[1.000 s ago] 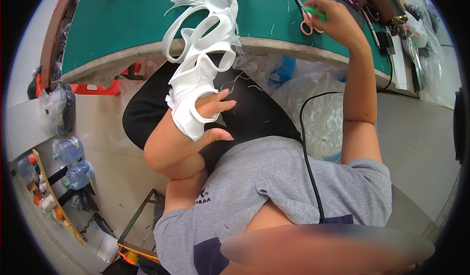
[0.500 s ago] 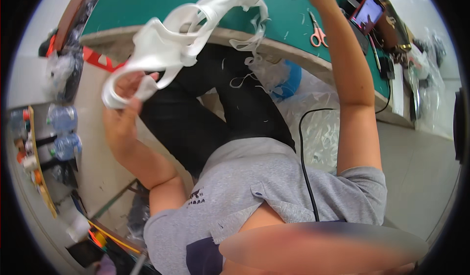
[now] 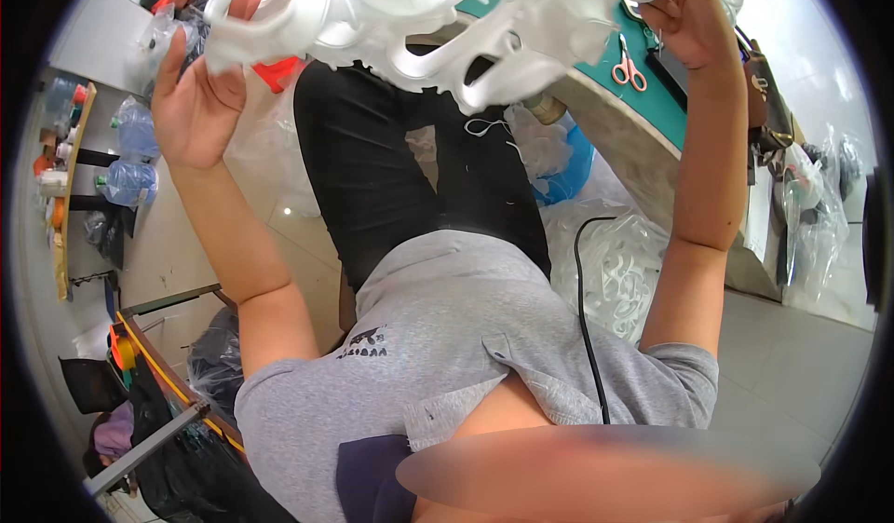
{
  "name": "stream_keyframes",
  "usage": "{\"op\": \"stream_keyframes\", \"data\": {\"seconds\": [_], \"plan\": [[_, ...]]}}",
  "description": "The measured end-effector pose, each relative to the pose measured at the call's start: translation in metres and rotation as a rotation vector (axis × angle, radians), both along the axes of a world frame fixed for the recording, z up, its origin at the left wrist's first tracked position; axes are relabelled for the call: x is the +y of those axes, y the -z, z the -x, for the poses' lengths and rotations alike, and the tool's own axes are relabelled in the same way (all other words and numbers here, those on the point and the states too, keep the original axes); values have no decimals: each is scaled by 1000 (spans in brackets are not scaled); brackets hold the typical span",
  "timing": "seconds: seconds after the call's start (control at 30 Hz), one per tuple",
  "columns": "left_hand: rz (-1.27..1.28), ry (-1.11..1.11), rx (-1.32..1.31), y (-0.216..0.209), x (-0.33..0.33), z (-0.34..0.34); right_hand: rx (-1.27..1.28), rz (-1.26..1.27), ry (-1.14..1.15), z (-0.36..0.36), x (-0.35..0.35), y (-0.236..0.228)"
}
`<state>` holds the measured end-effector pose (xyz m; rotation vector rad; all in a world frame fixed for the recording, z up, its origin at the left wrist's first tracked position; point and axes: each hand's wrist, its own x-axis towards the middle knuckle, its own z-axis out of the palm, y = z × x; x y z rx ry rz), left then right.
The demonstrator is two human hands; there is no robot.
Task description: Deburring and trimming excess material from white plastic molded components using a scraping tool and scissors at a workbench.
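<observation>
Raised and spread wide since the earlier frame, left hand [image 3: 200,95] and right hand [image 3: 684,20] each grip an end of the white looped foam strip [image 3: 447,29], stretched above the green-topped table [image 3: 652,67], untangling apparently unfinished.

White moulded strip with cut-out loops [image 3: 438,20]
I see it stretched sideways in the air above black-trousered legs, rippled and twisted along its length.
</observation>
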<state>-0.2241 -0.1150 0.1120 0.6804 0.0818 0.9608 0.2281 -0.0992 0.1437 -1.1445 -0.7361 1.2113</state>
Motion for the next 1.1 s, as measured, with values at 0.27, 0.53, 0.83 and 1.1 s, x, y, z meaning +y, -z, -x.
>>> {"op": "stream_keyframes", "data": {"seconds": [0.27,0.53,0.83,1.1], "plan": [[58,112,-73,-42,15,-11,-245,62,-811,-41,-35,22],[-60,-292,650,31,-5,42,-228,39,-1258,6,-108,69],[-645,-939,1960,127,-23,0,-1025,-123,-363,19,-82,144],[-264,333,1247,164,-115,-154,-816,-3,-490,17,-74,133]]}}
